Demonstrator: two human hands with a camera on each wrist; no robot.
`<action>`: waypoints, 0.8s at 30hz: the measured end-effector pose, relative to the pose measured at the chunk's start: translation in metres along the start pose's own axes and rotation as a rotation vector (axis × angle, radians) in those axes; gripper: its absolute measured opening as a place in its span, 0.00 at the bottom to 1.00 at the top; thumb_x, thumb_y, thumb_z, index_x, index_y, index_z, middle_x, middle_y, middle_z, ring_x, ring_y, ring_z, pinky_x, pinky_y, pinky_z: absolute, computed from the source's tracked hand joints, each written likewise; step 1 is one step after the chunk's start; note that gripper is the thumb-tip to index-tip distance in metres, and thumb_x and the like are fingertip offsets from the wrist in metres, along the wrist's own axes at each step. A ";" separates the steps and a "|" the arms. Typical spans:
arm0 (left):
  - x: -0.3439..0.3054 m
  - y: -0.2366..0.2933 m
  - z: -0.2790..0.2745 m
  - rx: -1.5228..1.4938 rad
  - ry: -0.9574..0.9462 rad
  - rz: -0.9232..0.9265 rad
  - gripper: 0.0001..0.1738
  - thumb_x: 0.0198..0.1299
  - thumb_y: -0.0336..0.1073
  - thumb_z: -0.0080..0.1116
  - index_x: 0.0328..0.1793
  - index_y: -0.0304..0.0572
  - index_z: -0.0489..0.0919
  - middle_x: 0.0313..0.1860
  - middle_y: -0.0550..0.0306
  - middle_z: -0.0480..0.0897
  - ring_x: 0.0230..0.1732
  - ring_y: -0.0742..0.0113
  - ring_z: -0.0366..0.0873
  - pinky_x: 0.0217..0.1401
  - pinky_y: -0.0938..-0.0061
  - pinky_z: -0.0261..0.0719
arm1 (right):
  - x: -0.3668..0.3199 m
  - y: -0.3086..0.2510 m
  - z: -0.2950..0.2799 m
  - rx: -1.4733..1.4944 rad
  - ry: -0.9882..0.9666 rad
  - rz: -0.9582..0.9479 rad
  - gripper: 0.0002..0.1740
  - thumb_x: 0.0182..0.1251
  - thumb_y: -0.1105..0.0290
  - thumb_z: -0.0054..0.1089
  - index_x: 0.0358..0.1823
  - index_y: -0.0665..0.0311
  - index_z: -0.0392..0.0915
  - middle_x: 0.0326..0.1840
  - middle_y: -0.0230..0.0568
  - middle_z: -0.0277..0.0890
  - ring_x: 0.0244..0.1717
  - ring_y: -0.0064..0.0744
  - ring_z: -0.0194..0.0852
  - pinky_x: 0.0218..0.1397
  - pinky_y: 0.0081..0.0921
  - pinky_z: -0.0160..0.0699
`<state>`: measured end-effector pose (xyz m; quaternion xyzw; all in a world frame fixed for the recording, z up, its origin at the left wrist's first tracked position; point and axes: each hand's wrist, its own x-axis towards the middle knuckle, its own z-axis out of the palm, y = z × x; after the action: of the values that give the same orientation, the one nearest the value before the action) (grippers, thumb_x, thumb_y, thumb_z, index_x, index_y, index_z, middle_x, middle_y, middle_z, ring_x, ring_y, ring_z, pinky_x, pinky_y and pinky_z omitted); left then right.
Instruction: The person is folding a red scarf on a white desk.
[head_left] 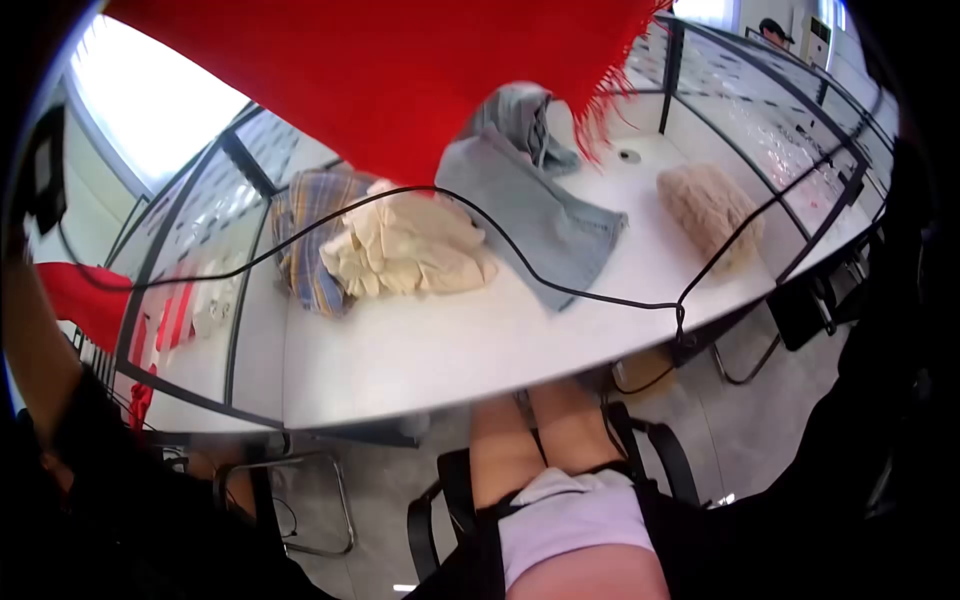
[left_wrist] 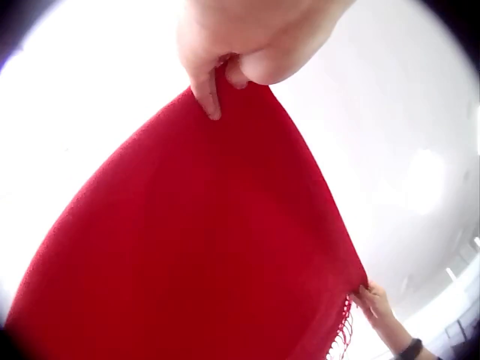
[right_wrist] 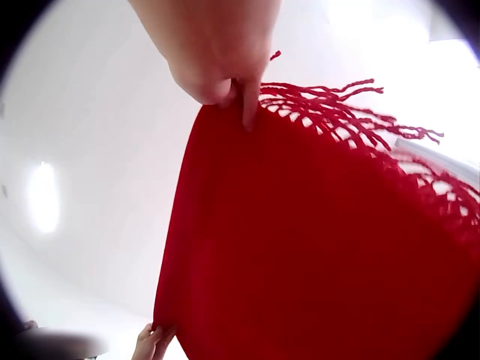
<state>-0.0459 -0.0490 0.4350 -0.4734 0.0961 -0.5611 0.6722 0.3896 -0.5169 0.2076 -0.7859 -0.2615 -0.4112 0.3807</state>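
Note:
A red fringed scarf is held up and spread across the top of the head view, above the desk. My left hand pinches one upper corner between thumb and fingers. At another corner, beside the knotted fringe, my right hand pinches the cloth. The upper edge stretches between both hands, and the scarf hangs down from it. Neither hand shows in the head view, where my left forearm rises at the left edge.
On the white desk lie a plaid cloth, a cream garment, folded jeans and a fluffy beige bundle. A black cable crosses the head view. Framed partitions flank the desk.

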 end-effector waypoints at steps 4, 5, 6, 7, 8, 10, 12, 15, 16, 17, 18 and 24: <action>-0.025 0.041 -0.113 -0.644 -0.379 -0.402 0.20 0.70 0.38 0.37 0.39 0.26 0.76 0.34 0.42 0.80 0.35 0.55 0.79 0.40 0.68 0.79 | -0.053 -0.048 -0.083 0.122 0.095 -0.092 0.11 0.59 0.66 0.59 0.37 0.66 0.74 0.37 0.46 0.74 0.39 0.35 0.72 0.44 0.23 0.71; -0.037 0.058 -0.141 -0.844 -0.447 -0.548 0.16 0.69 0.35 0.39 0.41 0.26 0.74 0.37 0.42 0.80 0.37 0.56 0.79 0.42 0.69 0.79 | -0.075 -0.065 -0.111 0.156 0.096 -0.113 0.11 0.59 0.66 0.59 0.37 0.66 0.74 0.37 0.47 0.74 0.39 0.35 0.72 0.44 0.23 0.71; -0.048 0.075 -0.169 -1.044 -0.489 -0.724 0.13 0.67 0.32 0.40 0.43 0.27 0.73 0.41 0.43 0.79 0.39 0.58 0.79 0.45 0.70 0.78 | -0.099 -0.081 -0.135 0.187 0.079 -0.132 0.11 0.59 0.66 0.59 0.37 0.66 0.74 0.38 0.47 0.74 0.39 0.35 0.72 0.44 0.23 0.71; -0.060 0.092 -0.197 -1.208 -0.510 -0.911 0.10 0.65 0.28 0.42 0.44 0.27 0.71 0.44 0.44 0.79 0.41 0.60 0.78 0.47 0.72 0.78 | -0.124 -0.095 -0.156 0.212 0.015 -0.147 0.11 0.59 0.66 0.58 0.37 0.66 0.74 0.38 0.47 0.74 0.39 0.35 0.72 0.44 0.23 0.71; -0.073 0.103 -0.236 -1.196 -0.690 -1.017 0.09 0.62 0.25 0.46 0.45 0.26 0.72 0.42 0.44 0.80 0.40 0.61 0.78 0.47 0.72 0.78 | -0.147 -0.108 -0.173 0.224 -0.088 -0.159 0.11 0.59 0.66 0.58 0.37 0.66 0.74 0.38 0.47 0.74 0.39 0.35 0.72 0.44 0.23 0.71; -0.084 0.116 -0.287 -1.505 -0.849 -1.325 0.12 0.62 0.25 0.45 0.51 0.33 0.72 0.43 0.45 0.81 0.41 0.58 0.78 0.52 0.70 0.74 | -0.202 -0.119 -0.185 0.256 -0.434 -0.190 0.08 0.56 0.72 0.55 0.35 0.67 0.71 0.36 0.45 0.72 0.38 0.34 0.71 0.42 0.23 0.70; -0.092 0.143 -0.330 -1.743 -1.030 -1.116 0.12 0.55 0.20 0.44 0.46 0.34 0.70 0.43 0.46 0.81 0.41 0.57 0.79 0.49 0.72 0.74 | -0.250 -0.125 -0.185 0.280 -0.750 -0.195 0.07 0.49 0.84 0.50 0.30 0.68 0.66 0.32 0.41 0.68 0.34 0.32 0.68 0.40 0.23 0.68; -0.089 0.184 -0.374 -1.922 -1.357 -0.859 0.11 0.47 0.15 0.42 0.36 0.33 0.67 0.44 0.46 0.82 0.42 0.57 0.79 0.47 0.76 0.73 | -0.312 -0.128 -0.167 0.207 -0.928 -0.029 0.13 0.40 0.89 0.51 0.30 0.69 0.68 0.32 0.45 0.70 0.33 0.42 0.71 0.35 0.26 0.71; -0.095 0.196 -0.385 -1.957 -1.418 -0.886 0.13 0.46 0.14 0.42 0.39 0.32 0.69 0.45 0.47 0.81 0.40 0.53 0.79 0.46 0.74 0.74 | -0.327 -0.122 -0.162 0.201 -0.946 -0.054 0.12 0.42 0.89 0.52 0.30 0.68 0.68 0.33 0.44 0.70 0.32 0.43 0.71 0.35 0.26 0.71; -0.104 0.209 -0.397 -1.990 -1.474 -0.916 0.16 0.45 0.14 0.42 0.41 0.32 0.71 0.46 0.47 0.81 0.39 0.50 0.78 0.45 0.73 0.74 | -0.338 -0.118 -0.160 0.194 -0.962 -0.083 0.12 0.43 0.88 0.53 0.30 0.68 0.68 0.33 0.44 0.70 0.32 0.43 0.71 0.34 0.27 0.71; -0.111 0.218 -0.407 -2.024 -1.457 -1.000 0.15 0.46 0.13 0.42 0.41 0.32 0.70 0.46 0.46 0.81 0.40 0.47 0.78 0.46 0.73 0.74 | -0.344 -0.117 -0.160 0.198 -0.963 -0.072 0.11 0.43 0.88 0.53 0.30 0.68 0.67 0.33 0.43 0.70 0.32 0.44 0.71 0.34 0.27 0.71; -0.129 0.233 -0.439 -2.083 -1.489 -1.028 0.07 0.53 0.17 0.48 0.37 0.32 0.67 0.47 0.48 0.81 0.43 0.47 0.79 0.45 0.72 0.76 | -0.359 -0.111 -0.165 0.232 -0.974 0.017 0.11 0.44 0.87 0.54 0.29 0.68 0.67 0.31 0.43 0.70 0.31 0.43 0.71 0.34 0.28 0.72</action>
<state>-0.2271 -0.1904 -0.0242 -0.9207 -0.0951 -0.0304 -0.3773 0.0472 -0.6224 0.0078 -0.8411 -0.4466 0.0383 0.3028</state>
